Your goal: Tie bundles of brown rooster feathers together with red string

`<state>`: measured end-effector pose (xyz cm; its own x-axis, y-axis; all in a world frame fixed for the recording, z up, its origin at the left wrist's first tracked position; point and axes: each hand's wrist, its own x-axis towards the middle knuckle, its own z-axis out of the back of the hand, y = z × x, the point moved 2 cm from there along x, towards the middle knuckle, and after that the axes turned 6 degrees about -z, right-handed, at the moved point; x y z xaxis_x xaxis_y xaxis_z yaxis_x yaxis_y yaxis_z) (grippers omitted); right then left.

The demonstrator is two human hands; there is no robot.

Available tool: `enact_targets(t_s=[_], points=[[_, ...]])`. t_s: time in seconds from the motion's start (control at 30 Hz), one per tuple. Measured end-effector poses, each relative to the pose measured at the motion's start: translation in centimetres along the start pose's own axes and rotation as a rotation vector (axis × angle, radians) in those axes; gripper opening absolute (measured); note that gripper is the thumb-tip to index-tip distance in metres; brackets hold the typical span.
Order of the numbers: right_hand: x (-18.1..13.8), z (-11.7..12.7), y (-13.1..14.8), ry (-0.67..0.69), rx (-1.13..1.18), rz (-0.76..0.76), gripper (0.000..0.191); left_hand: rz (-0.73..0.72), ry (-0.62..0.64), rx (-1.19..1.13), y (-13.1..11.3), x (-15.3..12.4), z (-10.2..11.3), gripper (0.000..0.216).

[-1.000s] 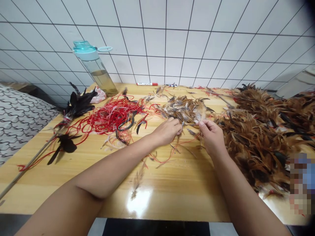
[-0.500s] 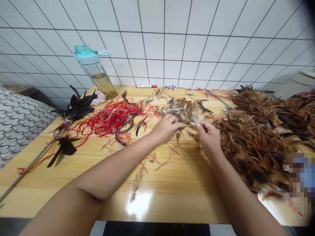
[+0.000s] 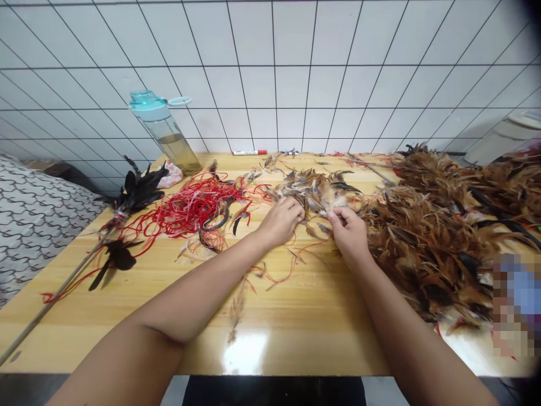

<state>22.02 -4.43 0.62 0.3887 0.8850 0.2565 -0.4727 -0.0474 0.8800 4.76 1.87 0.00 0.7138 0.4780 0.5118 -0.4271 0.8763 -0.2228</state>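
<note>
My right hand point(image 3: 350, 230) pinches a pale, fluffy feather point(image 3: 328, 197) between thumb and forefinger, its tuft pointing up. Close to its left, my left hand point(image 3: 281, 221) has its fingers curled down at the near edge of a pile of small brown-grey feathers point(image 3: 300, 183). Whatever those fingertips hold is hidden. A thin red string point(image 3: 281, 281) lies on the wood in front of both hands. Left of my left hand spreads a tangle of red strings point(image 3: 196, 206), with a few dark feathers among them.
A large heap of brown feathers point(image 3: 426, 254) covers the right side of the wooden table point(image 3: 304, 338). At left lies a stick point(image 3: 51, 310) with black feathers point(image 3: 141, 189) bound to it. A water bottle point(image 3: 171, 132) and a red-capped marker point(image 3: 249, 152) are near the tiled wall.
My left fingers have drawn back slightly from my right hand and curled in more. The pale feather stays in my right hand. The view has shifted a little.
</note>
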Motion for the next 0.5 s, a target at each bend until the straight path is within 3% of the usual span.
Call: enact_targets(t_s=[0.27,0.5], points=[[0.12,0.09,0.11,-0.007,-0.051,0.039,0.021,0.174,-0.04,-0.285,-0.24,0.06,1.09,0.01],[-0.01,-0.3,-0.05,0.036,0.0,-0.001,0.021,0.541,-0.157,-0.985,-0.78,0.33,0.39,0.009]])
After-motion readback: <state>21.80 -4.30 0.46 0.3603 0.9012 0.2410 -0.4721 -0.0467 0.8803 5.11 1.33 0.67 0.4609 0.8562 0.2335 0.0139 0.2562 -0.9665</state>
